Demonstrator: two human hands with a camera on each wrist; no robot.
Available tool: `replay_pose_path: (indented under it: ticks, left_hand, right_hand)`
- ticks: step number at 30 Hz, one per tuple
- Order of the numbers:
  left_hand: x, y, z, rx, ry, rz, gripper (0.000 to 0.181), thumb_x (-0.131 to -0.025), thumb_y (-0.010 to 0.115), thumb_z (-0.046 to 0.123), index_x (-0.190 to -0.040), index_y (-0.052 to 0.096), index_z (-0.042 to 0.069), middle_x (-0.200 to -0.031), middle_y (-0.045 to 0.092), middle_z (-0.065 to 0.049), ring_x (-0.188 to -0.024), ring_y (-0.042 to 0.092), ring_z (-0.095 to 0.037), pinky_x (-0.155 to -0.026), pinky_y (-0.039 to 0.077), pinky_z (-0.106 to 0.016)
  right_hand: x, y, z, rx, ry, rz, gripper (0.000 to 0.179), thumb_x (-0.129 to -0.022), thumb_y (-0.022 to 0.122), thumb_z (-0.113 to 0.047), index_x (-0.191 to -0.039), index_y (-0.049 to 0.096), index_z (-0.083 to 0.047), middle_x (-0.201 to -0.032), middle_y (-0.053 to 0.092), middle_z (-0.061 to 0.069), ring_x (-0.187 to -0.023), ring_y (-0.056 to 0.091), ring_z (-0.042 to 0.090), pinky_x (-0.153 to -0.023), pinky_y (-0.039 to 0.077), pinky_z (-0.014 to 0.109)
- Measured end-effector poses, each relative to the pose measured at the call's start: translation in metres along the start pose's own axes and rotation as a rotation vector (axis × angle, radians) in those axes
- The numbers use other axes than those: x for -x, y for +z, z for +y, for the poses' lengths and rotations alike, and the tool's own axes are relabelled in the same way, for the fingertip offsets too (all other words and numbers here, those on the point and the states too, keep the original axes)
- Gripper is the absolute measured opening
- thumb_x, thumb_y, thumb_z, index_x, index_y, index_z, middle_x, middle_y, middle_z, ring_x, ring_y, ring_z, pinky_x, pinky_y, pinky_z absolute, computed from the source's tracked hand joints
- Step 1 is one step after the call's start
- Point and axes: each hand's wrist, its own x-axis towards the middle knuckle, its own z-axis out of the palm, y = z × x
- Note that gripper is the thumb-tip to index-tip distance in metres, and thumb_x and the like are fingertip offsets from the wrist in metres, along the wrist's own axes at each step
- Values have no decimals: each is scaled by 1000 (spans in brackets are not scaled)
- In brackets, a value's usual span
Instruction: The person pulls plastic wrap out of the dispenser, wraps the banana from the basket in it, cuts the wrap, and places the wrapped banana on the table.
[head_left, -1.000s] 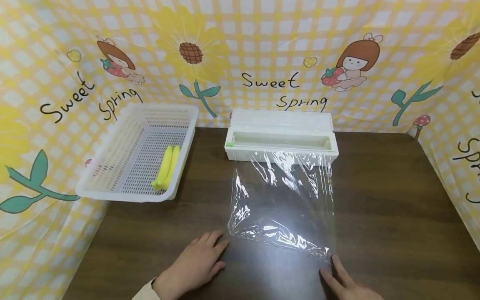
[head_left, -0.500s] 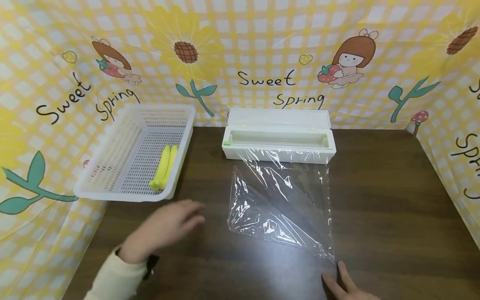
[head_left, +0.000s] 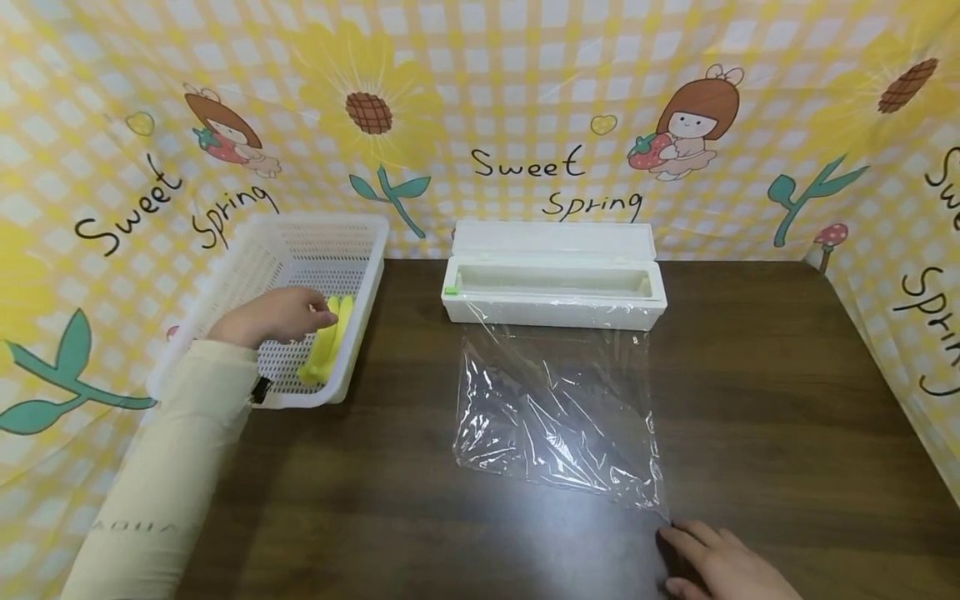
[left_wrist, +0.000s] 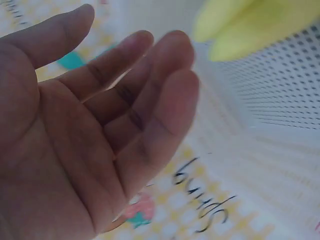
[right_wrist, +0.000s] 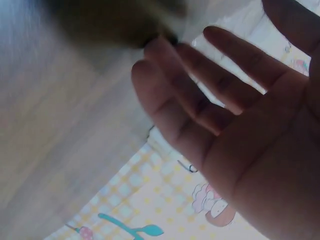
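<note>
My left hand [head_left: 276,317] hangs over the white plastic basket [head_left: 372,267], right by the yellow bananas [head_left: 322,358] lying in it. In the left wrist view its fingers [left_wrist: 170,110] are gently bent with nothing in them, and the banana tips [left_wrist: 255,30] show past the fingertips. A sheet of clear cling film [head_left: 517,433] stretches over the dark table from the white cling film dispenser [head_left: 555,310], whose lid is up. By the film's near right corner is my right hand [head_left: 727,562], fingers loosely extended; the right wrist view shows its palm bare.
The dark wooden table [head_left: 772,400] runs under everything. A yellow checked cloth [head_left: 517,75] with flowers and lettering walls the back and both sides. A green slider [head_left: 451,291] sits at the dispenser's left end.
My left hand has left the film's near left corner and moved up and left to over the basket. My right hand stays near the right corner. The film's wrinkles have shifted.
</note>
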Motion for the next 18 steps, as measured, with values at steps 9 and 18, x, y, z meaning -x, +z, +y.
replay_pose_path:
  ticks: [9, 18]
  left_hand:
    - [-45, 6, -20, 54, -215, -301, 71, -100, 55, 36, -145, 33, -15, -143, 38, -39, -103, 64, -37, -80, 56, -43]
    - [-55, 10, -26, 16, -371, -309, 45, -93, 65, 29, -115, 59, -9, -102, 67, -20, -87, 65, -27, -74, 55, -35]
  right_hand:
    - [-20, -48, 12, 32, -84, 173, 22, -89, 77, -30, -102, 72, -13, -93, 68, -7, -84, 67, 19, -75, 56, 45]
    - [-88, -126, 38, 23, -152, 462, 35, -95, 70, -12, -122, 64, 9, -119, 64, 30, -110, 60, 49, -94, 45, 63]
